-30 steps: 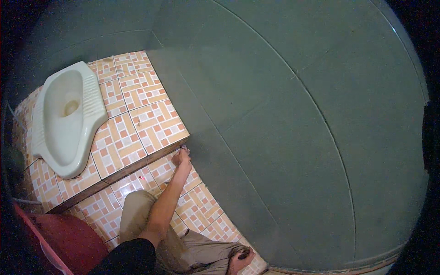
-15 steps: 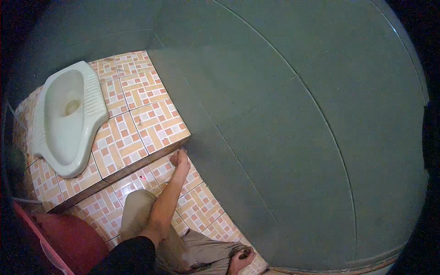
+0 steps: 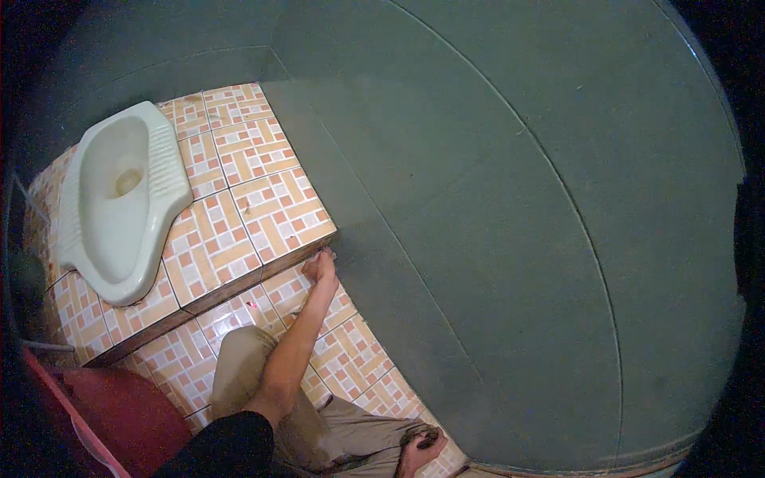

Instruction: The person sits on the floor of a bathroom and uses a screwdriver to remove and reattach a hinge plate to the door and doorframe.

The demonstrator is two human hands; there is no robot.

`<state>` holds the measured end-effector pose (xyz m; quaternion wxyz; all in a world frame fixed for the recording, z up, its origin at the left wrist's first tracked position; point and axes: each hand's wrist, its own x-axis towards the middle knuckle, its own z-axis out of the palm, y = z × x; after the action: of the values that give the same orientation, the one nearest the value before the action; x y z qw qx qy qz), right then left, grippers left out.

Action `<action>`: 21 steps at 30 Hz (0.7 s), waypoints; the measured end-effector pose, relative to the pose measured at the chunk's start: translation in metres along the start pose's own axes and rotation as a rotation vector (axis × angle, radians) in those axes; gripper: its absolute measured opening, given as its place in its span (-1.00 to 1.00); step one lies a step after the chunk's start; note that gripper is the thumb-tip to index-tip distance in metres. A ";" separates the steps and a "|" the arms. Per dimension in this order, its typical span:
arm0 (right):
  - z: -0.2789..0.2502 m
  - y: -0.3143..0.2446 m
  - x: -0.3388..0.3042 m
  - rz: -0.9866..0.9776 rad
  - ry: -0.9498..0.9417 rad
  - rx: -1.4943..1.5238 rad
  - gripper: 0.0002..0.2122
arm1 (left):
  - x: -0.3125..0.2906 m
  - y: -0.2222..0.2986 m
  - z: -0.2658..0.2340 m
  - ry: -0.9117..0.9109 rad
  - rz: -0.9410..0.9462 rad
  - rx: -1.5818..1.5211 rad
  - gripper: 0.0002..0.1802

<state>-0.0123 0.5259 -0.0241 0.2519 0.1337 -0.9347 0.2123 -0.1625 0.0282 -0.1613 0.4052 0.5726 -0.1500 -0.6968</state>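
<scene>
My left hand point(image 3: 321, 268) reaches down to the corner where the tiled step point(image 3: 280, 209) meets the green wall point(image 3: 494, 263). Its fingers are bent and closed at the foot of the step, and what they hold, if anything, is too small to make out. At the lower right, my right hand point(image 3: 420, 456) rests by my knee in brown trousers point(image 3: 362, 434). Its fingers curl around something dark whose kind I cannot tell. A white squat toilet point(image 3: 119, 223) is set into the step, to the left of my left hand.
A red tub point(image 3: 127, 414) stands at the lower left beside my left knee. Patterned tiles cover the lower floor point(image 3: 351, 350). A small pink speck point(image 3: 252, 303) lies on the floor below the step. The green wall runs along the right side.
The view has shifted slightly. My left hand has moved a little up, nearer the step's front face. My right hand stays by the knee.
</scene>
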 end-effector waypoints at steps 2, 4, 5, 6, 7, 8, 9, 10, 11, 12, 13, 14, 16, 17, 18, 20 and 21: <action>0.000 0.001 -0.001 0.017 -0.006 0.046 -0.60 | -0.005 0.005 0.000 0.051 -0.017 -0.027 -0.70; -0.004 0.002 -0.002 0.035 -0.009 0.084 -0.60 | -0.009 0.001 0.002 0.060 -0.009 0.003 -0.72; -0.009 0.002 -0.001 0.088 -0.037 0.086 -0.60 | -0.012 -0.005 0.003 0.067 -0.003 0.037 -0.73; -0.007 -0.004 -0.001 0.134 -0.074 0.109 -0.60 | 0.005 -0.011 0.000 0.075 0.008 0.035 -0.73; 0.004 -0.016 -0.001 0.123 -0.094 0.147 -0.60 | 0.044 -0.010 -0.011 0.167 0.073 0.178 -0.75; 0.004 -0.017 -0.001 0.106 -0.065 0.151 -0.60 | 0.046 -0.012 -0.011 0.232 0.100 0.334 -0.76; 0.005 -0.018 -0.001 0.089 -0.037 0.159 -0.59 | 0.047 -0.013 -0.009 0.233 0.101 0.332 -0.76; 0.007 -0.018 0.000 0.086 -0.040 0.165 -0.59 | 0.049 -0.011 -0.007 0.223 0.096 0.164 -0.78; 0.007 -0.012 -0.001 0.029 -0.021 0.121 -0.59 | 0.040 -0.010 -0.004 0.202 0.081 0.001 -0.79; 0.005 -0.008 -0.001 -0.027 -0.002 0.073 -0.59 | 0.029 -0.008 -0.003 0.197 0.073 0.005 -0.79; 0.004 -0.006 -0.001 -0.025 -0.001 0.067 -0.59 | 0.019 -0.004 -0.004 0.128 0.052 -0.062 -0.80; 0.002 -0.004 -0.002 0.012 -0.012 0.090 -0.59 | 0.007 0.002 -0.005 0.057 0.030 -0.127 -0.81; -0.006 0.002 -0.003 0.059 -0.015 0.092 -0.59 | -0.046 0.027 0.005 0.039 0.022 -0.031 -0.82; -0.005 -0.003 -0.001 0.074 -0.032 0.092 -0.58 | -0.052 0.044 0.003 0.046 0.050 0.051 -0.82; -0.003 -0.006 0.000 0.089 -0.048 0.088 -0.58 | -0.048 0.049 -0.001 0.053 0.059 0.051 -0.82; 0.001 -0.003 0.000 0.022 -0.030 0.080 -0.58 | -0.047 0.057 -0.005 0.021 0.091 0.087 -0.83; 0.001 -0.001 0.000 -0.045 -0.005 0.062 -0.58 | -0.050 0.057 -0.003 0.022 0.087 0.090 -0.83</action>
<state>-0.0128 0.5246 -0.0247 0.2499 0.1628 -0.9251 0.2351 -0.1361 0.0301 -0.0898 0.4106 0.5908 -0.2016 -0.6646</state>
